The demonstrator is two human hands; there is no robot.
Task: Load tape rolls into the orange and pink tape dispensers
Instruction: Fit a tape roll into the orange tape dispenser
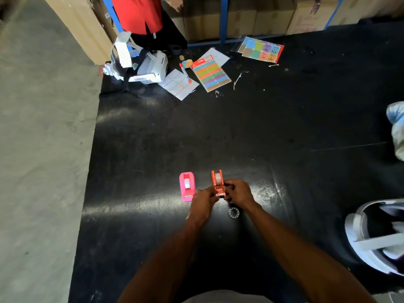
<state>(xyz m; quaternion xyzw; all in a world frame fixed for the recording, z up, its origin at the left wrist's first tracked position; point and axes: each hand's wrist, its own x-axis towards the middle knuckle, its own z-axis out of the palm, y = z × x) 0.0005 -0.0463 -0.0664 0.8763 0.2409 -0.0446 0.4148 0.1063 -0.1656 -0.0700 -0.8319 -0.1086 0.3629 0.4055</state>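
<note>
Head view, black mat (240, 132) taken as landmark. Item: orange tape dispenser (218, 184), near the mat's near-centre, a pale tape roll (218, 177) seated in its far end. Left hand (203, 204) pinches the dispenser's near end from the left; right hand (237, 192) pinches the same end from the right, fingers curled tight against the body. Item: pink tape dispenser (187, 186), lying flat on the mat just left of the orange one, apart from both hands, a white roll (187, 182) visible in its well. Item: small clear ring (233, 212), on the mat just beneath the right wrist, near the orange dispenser. Far part of the mat: striped colour label sheet (211, 75), white label sheet (178, 84), orange-capped marker (185, 73), and a sheet of coloured squares (261, 49) toward the far right. Far-left corner of the mat: white headset (150, 66). Right edge of the mat: a second white headset (376, 237), partly out of frame. Beyond the mat's far edge: cardboard boxes (273, 16) on blue shelving.
</note>
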